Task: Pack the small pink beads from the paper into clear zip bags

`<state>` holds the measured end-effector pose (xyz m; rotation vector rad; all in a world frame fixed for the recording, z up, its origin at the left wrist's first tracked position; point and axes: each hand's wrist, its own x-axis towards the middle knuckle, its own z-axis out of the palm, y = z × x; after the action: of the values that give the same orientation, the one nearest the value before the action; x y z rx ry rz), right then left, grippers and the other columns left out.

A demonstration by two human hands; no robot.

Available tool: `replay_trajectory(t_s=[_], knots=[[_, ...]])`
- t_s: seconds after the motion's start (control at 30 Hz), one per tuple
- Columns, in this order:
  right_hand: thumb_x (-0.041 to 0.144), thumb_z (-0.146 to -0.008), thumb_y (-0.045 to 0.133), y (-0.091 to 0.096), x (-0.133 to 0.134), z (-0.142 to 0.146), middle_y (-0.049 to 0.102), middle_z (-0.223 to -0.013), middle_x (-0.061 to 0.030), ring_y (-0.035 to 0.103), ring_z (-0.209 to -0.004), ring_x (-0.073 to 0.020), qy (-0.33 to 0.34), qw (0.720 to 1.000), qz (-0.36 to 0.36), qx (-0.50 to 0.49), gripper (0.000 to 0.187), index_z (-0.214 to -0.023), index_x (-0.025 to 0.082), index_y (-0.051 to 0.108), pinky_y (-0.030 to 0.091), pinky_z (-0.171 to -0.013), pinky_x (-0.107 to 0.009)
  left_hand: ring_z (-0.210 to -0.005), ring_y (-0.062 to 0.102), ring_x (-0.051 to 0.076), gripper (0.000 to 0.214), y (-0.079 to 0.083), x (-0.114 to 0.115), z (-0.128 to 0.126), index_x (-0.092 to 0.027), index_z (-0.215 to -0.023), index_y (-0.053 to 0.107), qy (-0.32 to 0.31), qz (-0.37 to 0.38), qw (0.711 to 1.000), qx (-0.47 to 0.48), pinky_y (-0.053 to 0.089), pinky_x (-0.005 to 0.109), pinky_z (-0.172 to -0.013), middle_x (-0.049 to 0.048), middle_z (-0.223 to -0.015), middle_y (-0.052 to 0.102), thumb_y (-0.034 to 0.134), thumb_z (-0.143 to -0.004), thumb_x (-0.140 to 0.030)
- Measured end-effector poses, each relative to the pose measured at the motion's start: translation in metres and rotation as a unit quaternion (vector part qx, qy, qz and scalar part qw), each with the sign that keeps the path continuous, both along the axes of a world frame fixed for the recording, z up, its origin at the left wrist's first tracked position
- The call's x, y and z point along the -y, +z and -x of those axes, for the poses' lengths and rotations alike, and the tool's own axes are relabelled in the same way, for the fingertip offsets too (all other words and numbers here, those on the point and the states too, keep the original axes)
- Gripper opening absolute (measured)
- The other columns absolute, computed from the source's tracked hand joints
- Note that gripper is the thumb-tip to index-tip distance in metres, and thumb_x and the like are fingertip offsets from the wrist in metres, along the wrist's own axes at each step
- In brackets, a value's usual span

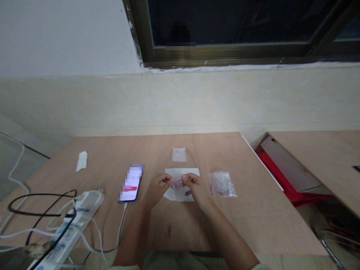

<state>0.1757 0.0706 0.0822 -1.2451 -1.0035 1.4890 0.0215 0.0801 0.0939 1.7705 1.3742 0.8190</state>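
The person's left hand [159,189] and right hand [194,186] are close together, with the fingertips of both pinching a small pink item [177,182], too small to make out clearly. Directly under the hands lies a white sheet of paper [172,194], with a few dark pink bits [188,192] on it below the right hand. Just past the right hand sits a clear zip bag [222,184] holding pink pieces, and straight ahead of the hands lies a smaller clear bag [179,154]. All of this rests on a plywood counter [213,225].

Beyond the left hand lies a smartphone [131,182], its lit screen blurred, with a white charging cable [121,225] running from its lower end. Farther left are a white power strip [81,221], a looped black cable [42,204] and a scrap of white paper [81,161].
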Motion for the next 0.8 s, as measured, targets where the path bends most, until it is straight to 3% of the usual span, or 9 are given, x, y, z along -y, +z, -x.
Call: replay_trajectory(t_s=[0.17, 0.27, 0.37, 0.5, 0.57, 0.7, 0.77, 0.8], knots=[[0.050, -0.062, 0.054, -0.020, 0.005, -0.006, 0.046, -0.043, 0.0042, 0.041, -0.038, -0.0085, 0.033, 0.999, -0.018, 0.015, 0.033, -0.057, 0.017, 0.048, 0.032, -0.039, -0.022, -0.073, 0.055, 0.014, 0.025, -0.001, -0.005, -0.002, -0.016, -0.077, 0.056, 0.014, 0.031, 0.999, 0.038, 0.043, 0.025, -0.066, 0.0019, -0.076, 0.060, 0.041, -0.077, -0.036], [0.049, -0.066, 0.049, -0.035, 0.008, -0.027, 0.048, -0.046, 0.0022, 0.043, -0.040, -0.0111, -0.067, 0.988, -0.023, 0.134, 0.032, -0.060, 0.018, 0.049, 0.032, -0.041, -0.023, -0.077, 0.057, 0.015, 0.028, -0.009, -0.003, 0.001, -0.017, -0.088, 0.054, 0.050, 0.057, 0.995, 0.071, 0.045, 0.026, -0.066, 0.0038, -0.087, 0.061, 0.040, -0.077, -0.038], [0.043, -0.074, 0.040, -0.043, 0.008, -0.057, 0.055, -0.057, -0.0036, 0.048, -0.051, -0.0157, -0.175, 0.924, -0.050, 0.335, 0.030, -0.066, 0.017, 0.053, 0.034, -0.049, -0.027, -0.070, 0.059, 0.016, 0.028, -0.025, 0.003, 0.011, -0.016, -0.086, 0.054, 0.090, 0.110, 0.988, 0.064, 0.046, 0.026, -0.060, 0.0039, -0.080, 0.062, 0.043, -0.075, -0.040], [0.030, -0.075, 0.041, -0.045, 0.007, -0.086, 0.060, -0.072, -0.0122, 0.049, -0.078, -0.0253, -0.226, 0.765, -0.034, 0.602, 0.025, -0.079, 0.015, 0.060, 0.030, -0.066, -0.035, -0.066, 0.059, 0.018, 0.026, -0.049, 0.016, 0.027, -0.017, -0.080, 0.054, 0.122, 0.132, 0.983, 0.034, 0.046, 0.028, -0.058, 0.0031, -0.072, 0.063, 0.043, -0.074, -0.040], [0.028, -0.076, 0.041, -0.047, 0.009, -0.091, 0.060, -0.076, -0.0151, 0.047, -0.083, -0.0280, -0.220, 0.710, -0.002, 0.669, 0.026, -0.086, 0.013, 0.059, 0.027, -0.067, -0.036, -0.070, 0.059, 0.018, 0.022, -0.058, 0.022, 0.031, -0.019, -0.076, 0.055, 0.131, 0.108, 0.985, 0.020, 0.046, 0.029, -0.063, 0.0026, -0.073, 0.062, 0.043, -0.073, -0.038], [0.034, -0.076, 0.043, -0.048, 0.014, -0.091, 0.054, -0.091, -0.0196, 0.043, -0.085, -0.0302, -0.271, 0.656, 0.000, 0.705, 0.036, -0.099, 0.008, 0.052, 0.026, -0.067, -0.035, -0.080, 0.057, 0.019, 0.015, -0.065, 0.034, 0.034, -0.021, -0.073, 0.054, 0.149, 0.058, 0.987, 0.001, 0.043, 0.030, -0.073, 0.0022, -0.077, 0.061, 0.043, -0.074, -0.032], [0.036, -0.075, 0.043, -0.046, 0.010, -0.086, 0.052, -0.092, -0.0194, 0.043, -0.084, -0.0297, -0.295, 0.663, -0.028, 0.687, 0.038, -0.098, 0.007, 0.050, 0.027, -0.068, -0.035, -0.081, 0.056, 0.018, 0.014, -0.067, 0.038, 0.033, -0.021, -0.074, 0.053, 0.157, 0.051, 0.986, -0.006, 0.043, 0.030, -0.074, 0.0023, -0.079, 0.060, 0.042, -0.075, -0.031], [0.036, -0.075, 0.043, -0.044, 0.005, -0.081, 0.052, -0.091, -0.0181, 0.043, -0.084, -0.0290, -0.288, 0.680, -0.052, 0.672, 0.037, -0.097, 0.007, 0.051, 0.027, -0.069, -0.035, -0.081, 0.055, 0.018, 0.014, -0.067, 0.039, 0.033, -0.021, -0.075, 0.053, 0.157, 0.049, 0.986, -0.007, 0.043, 0.030, -0.074, 0.0022, -0.079, 0.060, 0.042, -0.075, -0.030]])
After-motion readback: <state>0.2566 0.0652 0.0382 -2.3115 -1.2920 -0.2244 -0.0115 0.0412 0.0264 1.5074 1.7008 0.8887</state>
